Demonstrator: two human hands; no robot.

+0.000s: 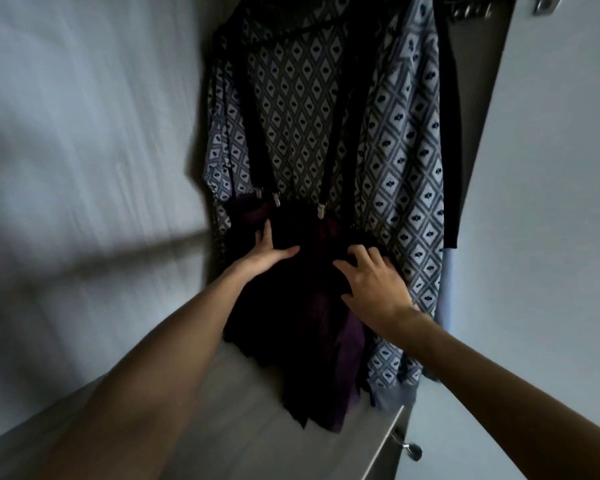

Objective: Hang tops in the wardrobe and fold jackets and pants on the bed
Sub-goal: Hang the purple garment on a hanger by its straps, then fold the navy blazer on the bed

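Note:
A dark purple skirt [291,341] hangs inside the wardrobe from black suspender straps [264,157] with metal clips. Behind it hangs a grey top with a diamond pattern [406,161]. My left hand [265,256] lies against the skirt's upper left, thumb spread out to the right and one finger pointing up. At the skirt's upper right my right hand [371,278] presses on the fabric with its fingers bent at the tips. Whether those fingers hold any cloth is not visible.
A black garment [451,133] and a light blue one [445,289] hang to the right. A wardrobe side panel [84,133] stands at left, a pale door [551,168] at right. Below lies a shelf top [222,427] above a drawer knob [411,448].

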